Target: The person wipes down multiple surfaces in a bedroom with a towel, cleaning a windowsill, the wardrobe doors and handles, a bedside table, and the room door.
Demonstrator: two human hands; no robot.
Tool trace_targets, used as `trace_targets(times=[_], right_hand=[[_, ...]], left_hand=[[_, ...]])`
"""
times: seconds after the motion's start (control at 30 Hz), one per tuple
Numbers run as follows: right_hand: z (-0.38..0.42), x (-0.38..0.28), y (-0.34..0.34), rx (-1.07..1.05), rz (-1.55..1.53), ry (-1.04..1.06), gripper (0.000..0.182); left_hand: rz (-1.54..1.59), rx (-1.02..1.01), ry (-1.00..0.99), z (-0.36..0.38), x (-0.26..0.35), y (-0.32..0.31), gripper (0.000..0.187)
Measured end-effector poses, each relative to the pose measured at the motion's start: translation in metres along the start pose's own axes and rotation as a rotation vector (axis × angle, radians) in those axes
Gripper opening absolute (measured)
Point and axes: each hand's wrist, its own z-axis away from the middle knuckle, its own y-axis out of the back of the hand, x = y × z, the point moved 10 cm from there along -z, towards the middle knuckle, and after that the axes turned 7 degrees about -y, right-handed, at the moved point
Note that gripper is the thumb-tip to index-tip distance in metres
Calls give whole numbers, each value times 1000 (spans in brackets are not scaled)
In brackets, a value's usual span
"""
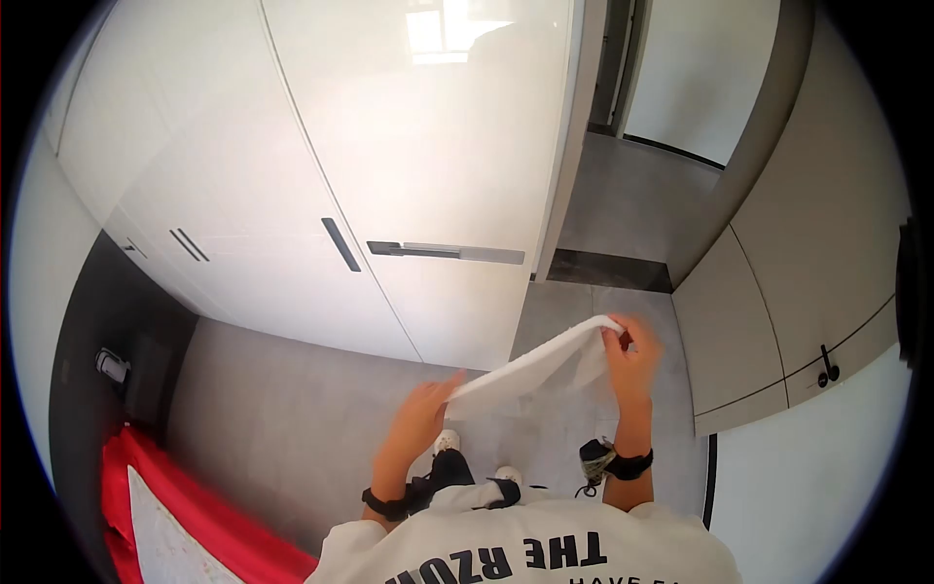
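A white cloth is stretched between my two hands in front of my body, above the grey floor. Its left end is in my left hand, whose fingers are closed around it. The right end, held higher and farther forward, is pinched by the fingers of my right hand. The cloth slants up from left to right, and its lower part looks thin and slightly blurred. Each wrist has a black band.
White glossy wardrobe doors with dark handles stand ahead. A doorway opens onto a grey floor. At right is a grey door with a black handle. Red bedding lies at lower left.
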Motion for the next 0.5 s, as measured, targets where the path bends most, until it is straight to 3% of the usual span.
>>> trace_targets(times=[0.03, 0.1, 0.23, 0.27, 0.37, 0.5], right_hand=[[-2, 4, 6, 51, 15, -52, 11], [-19, 8, 18, 184, 37, -118, 10], [-41, -15, 5, 205, 146, -77, 12], [-46, -26, 0, 213, 186, -3, 13], [-53, -36, -17, 278, 118, 52, 14], [-61, -38, -50, 209, 127, 6, 14]], left_hand=[[-7, -22, -22, -12, 6, 9, 43], [-75, -104, -262, -35, 33, 25, 48], [-140, -134, -561, -71, 52, 61, 46], [-129, -121, -493, -81, 42, 71, 35], [-159, -11, -524, -98, -5, 91, 26], [-177, 345, -388, -130, -55, 136, 18]])
